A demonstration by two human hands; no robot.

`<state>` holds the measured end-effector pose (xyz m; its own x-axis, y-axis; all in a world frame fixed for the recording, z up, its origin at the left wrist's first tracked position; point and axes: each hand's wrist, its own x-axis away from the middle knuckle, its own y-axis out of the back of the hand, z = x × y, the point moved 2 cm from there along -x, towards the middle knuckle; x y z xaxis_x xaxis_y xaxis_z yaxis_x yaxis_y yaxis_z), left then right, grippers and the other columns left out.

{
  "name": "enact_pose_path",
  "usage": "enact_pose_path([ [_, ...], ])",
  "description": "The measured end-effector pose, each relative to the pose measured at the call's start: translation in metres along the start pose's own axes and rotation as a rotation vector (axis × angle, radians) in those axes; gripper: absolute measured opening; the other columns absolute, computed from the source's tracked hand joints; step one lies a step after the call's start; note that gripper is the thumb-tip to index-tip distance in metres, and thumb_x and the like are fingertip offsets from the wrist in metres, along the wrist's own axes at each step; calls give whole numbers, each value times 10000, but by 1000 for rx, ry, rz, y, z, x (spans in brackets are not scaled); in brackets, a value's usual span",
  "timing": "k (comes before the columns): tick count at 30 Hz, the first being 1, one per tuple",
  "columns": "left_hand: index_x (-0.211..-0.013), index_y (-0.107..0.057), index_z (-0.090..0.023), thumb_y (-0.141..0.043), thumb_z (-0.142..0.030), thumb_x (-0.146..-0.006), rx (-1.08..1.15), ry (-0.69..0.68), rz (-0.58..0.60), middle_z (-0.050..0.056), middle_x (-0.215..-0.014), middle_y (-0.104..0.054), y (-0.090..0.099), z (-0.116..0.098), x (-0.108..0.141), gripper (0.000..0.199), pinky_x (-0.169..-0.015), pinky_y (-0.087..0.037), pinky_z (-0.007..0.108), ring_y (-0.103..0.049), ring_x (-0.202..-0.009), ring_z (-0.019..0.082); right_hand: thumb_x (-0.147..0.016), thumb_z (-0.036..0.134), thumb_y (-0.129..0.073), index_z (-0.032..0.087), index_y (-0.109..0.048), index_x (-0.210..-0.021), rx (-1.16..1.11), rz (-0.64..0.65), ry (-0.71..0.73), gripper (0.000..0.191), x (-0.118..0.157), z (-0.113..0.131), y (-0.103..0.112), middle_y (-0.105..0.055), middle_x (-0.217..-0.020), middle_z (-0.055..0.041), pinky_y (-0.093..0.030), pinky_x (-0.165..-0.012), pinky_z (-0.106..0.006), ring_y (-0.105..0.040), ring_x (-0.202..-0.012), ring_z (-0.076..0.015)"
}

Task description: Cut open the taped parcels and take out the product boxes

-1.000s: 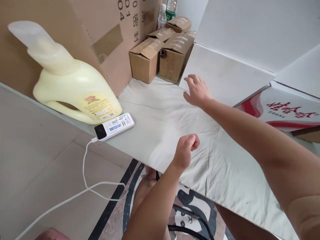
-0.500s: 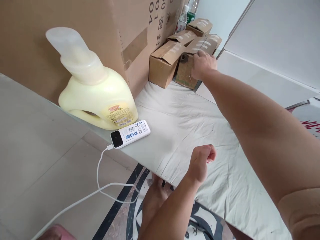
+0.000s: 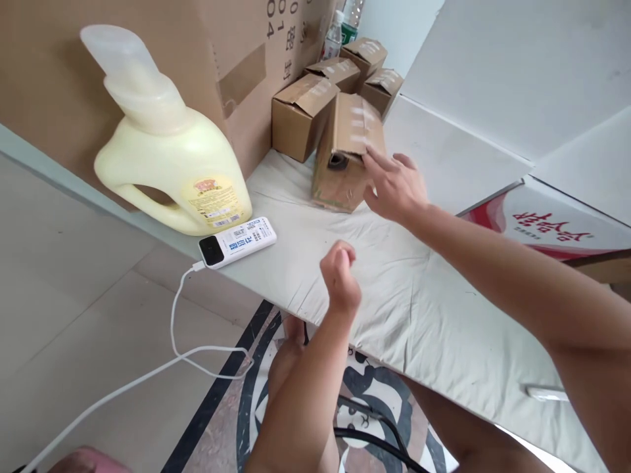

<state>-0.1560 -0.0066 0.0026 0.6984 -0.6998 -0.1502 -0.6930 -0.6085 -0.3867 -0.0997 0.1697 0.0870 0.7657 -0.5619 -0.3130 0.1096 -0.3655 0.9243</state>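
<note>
My right hand [image 3: 394, 187] reaches to a small cardboard box [image 3: 340, 187] with tape strips on its top and a dark round hole near its upper edge. The fingers are stretched out and touch the box's right side and top edge; they are not wrapped round it. My left hand [image 3: 341, 276] is curled into a loose fist above the cloth-covered table [image 3: 384, 315], apart from everything, and nothing shows in it. Behind the touched box stand similar taped boxes, the closest a brown carton [image 3: 300, 121] on its left.
A pale yellow jug [image 3: 167, 164] stands at the table's left edge. Before it lies a white power bank [image 3: 239, 243] with a white cable [image 3: 148, 374] hanging down. A large carton [image 3: 197, 59], plastic bottles [image 3: 332, 39] and a red-and-white box [image 3: 557, 220] border the table.
The cardboard box has come towards me and apart from the boxes behind, uncovering another small box. My right hand's fingers have straightened. The view has shifted; my left hand remains a fist.
</note>
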Motion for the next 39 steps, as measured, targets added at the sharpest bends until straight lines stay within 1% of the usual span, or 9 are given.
enact_pose_path([
  [5,-838,-551,-242,-518,-464,-899,-103,-219,-378,25,-884,-551,18,7,-17,232,-857,-436,367,-542,-893,226,-927,139,-574,250,-594,-1353,36,-302,262,440,159,-21,37,-698,-1466,-120,-514,-1094,-448,-753,-1181,-230],
  [8,-1005,-582,-249,-555,-499,-874,-84,-282,-399,47,-1084,-565,25,9,-27,284,-1069,-411,441,-550,-1140,269,-842,124,-646,294,-645,-1176,-22,-394,185,375,265,-37,47,-780,-1300,-59,-540,-1034,-427,-770,-1152,-239],
  [13,-1220,-689,-281,-714,-689,-767,-6,-104,420,78,-1430,-636,-4,13,-28,610,-1226,-402,502,-518,-1449,358,-868,282,-578,272,-698,-1164,-88,-428,-752,319,413,-53,32,-728,-1211,-132,-556,-1027,-556,-717,-1169,-341],
  [15,-1281,-705,-298,-793,-656,-710,9,-31,595,70,-1506,-628,-20,17,-20,680,-1282,-360,521,-485,-1502,381,-873,362,-552,244,-721,-1211,-87,-364,-1142,397,450,-60,19,-679,-1253,-172,-497,-1110,-607,-653,-1250,-375],
  [18,-1326,-728,-302,-804,-563,-702,34,72,659,47,-1617,-568,-43,22,-8,681,-1327,-297,553,-407,-1563,398,-843,474,-549,200,-752,-1259,-111,-145,-1453,538,480,-74,0,-610,-1248,-193,-404,-1188,-643,-560,-1327,-408],
  [22,-1104,-802,-260,-807,-536,-644,40,133,742,53,-1668,-520,-67,22,9,537,-1318,-305,591,-297,-1624,438,-834,480,-572,201,-771,-1163,-177,24,-1440,475,495,-91,-13,-597,-1086,-147,-441,-1128,-617,-580,-1206,-374],
  [29,-761,-702,-241,-748,-689,-675,65,81,726,44,-1534,-634,-80,12,15,458,-1332,-254,609,-368,-1577,436,-803,191,-507,242,-754,-1084,-306,-135,-1143,378,514,-96,-18,-584,-1020,-93,-524,-970,-466,-611,-1000,-264],
  [34,-577,-416,-209,-844,-635,-647,34,-32,754,-3,-1495,-644,-72,15,-7,608,-1253,-305,661,-441,-1500,439,-787,269,-630,258,-741,-1076,-200,-259,-1303,310,532,-102,-22,-596,-1047,-109,-503,-944,-509,-576,-1010,-304],
  [39,-704,-456,-229,-918,-451,-597,-23,41,841,10,-1533,-631,-76,11,10,523,-1198,-366,663,-446,-1496,421,-788,284,-646,268,-660,-1030,-262,-236,-1352,243,534,-109,-25,-630,-828,-65,-457,-758,-437,-552,-745,-245],
])
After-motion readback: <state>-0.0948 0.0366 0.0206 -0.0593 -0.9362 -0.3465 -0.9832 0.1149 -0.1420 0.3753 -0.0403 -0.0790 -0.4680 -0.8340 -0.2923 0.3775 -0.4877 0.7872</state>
